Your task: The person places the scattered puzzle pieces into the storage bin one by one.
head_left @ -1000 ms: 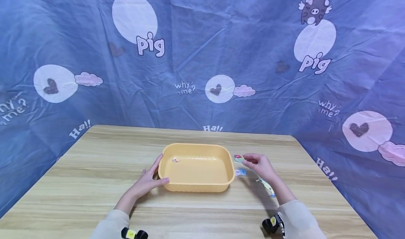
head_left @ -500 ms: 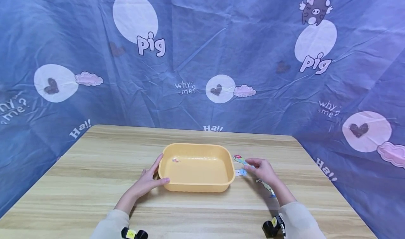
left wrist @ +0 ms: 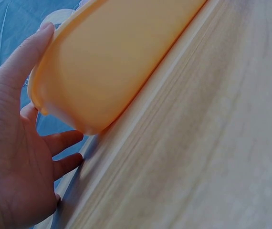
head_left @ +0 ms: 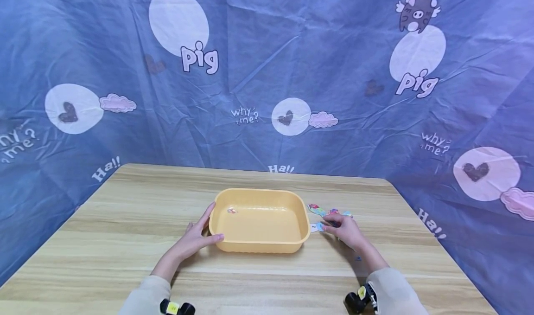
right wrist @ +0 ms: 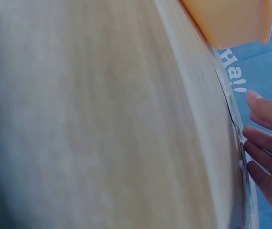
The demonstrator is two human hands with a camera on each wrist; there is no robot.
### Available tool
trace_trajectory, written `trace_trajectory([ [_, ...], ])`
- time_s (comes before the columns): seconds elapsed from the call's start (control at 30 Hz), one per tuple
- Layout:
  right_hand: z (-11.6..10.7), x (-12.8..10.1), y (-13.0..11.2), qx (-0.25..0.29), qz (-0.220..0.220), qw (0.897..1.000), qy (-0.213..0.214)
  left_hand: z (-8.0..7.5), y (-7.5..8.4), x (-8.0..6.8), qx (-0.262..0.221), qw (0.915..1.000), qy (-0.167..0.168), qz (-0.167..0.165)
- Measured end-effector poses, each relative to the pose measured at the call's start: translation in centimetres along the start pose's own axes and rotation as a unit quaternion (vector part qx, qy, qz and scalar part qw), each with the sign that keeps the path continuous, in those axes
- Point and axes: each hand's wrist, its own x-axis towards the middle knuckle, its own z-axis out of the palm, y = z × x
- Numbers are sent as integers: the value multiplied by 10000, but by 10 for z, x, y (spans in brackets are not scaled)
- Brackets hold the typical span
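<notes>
A yellow-orange plastic tray (head_left: pixel 258 245) stands in the middle of the wooden table (head_left: pixel 125 222). One tiny sticker (head_left: pixel 232 210) lies inside it near the far left corner. My left hand (head_left: pixel 199 234) rests against the tray's left front corner, thumb on the front wall and fingers straight along the left side; the left wrist view shows the same hand (left wrist: pixel 16 157) beside the tray (left wrist: pixel 117 57). My right hand (head_left: pixel 343 228) lies to the right of the tray, its straight fingertips touching a small blue-white sticker (head_left: pixel 317 227) on the table. In the right wrist view the fingers (right wrist: pixel 265 143) touch thin paper pieces (right wrist: pixel 231 102).
More small colourful stickers (head_left: pixel 315 209) (head_left: pixel 333 211) lie on the table behind my right hand. A blue printed cloth (head_left: pixel 267 73) hangs behind the table and drapes down both sides. The table's right edge (head_left: pixel 421 222) is close to the stickers.
My right hand has slid nearer and leftward from the far sticker to the blue-white one by the tray's right rim, uncovering stickers behind it. The left hand and tray have not moved.
</notes>
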Motion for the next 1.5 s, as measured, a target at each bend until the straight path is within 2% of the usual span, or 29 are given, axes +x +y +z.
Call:
trace_trajectory([
  [0.27,4,-2,6,-321,-344,9987,209,1,-1,2,-2,10000,-40,59],
  [0.57,9,0,12,-691,-618,9954,232,-2,-1,3,-119,9999,-57,7],
  [0.73,10,2,12,-726,-789,9937,318,-3,-2,3,-176,9998,-73,13],
  [1.13,13,5,10,-998,-884,9905,348,-5,-2,2,-141,9999,-64,-10],
  [1.5,15,4,15,-1111,-1143,9860,491,-6,-2,3,-202,9997,-108,9],
])
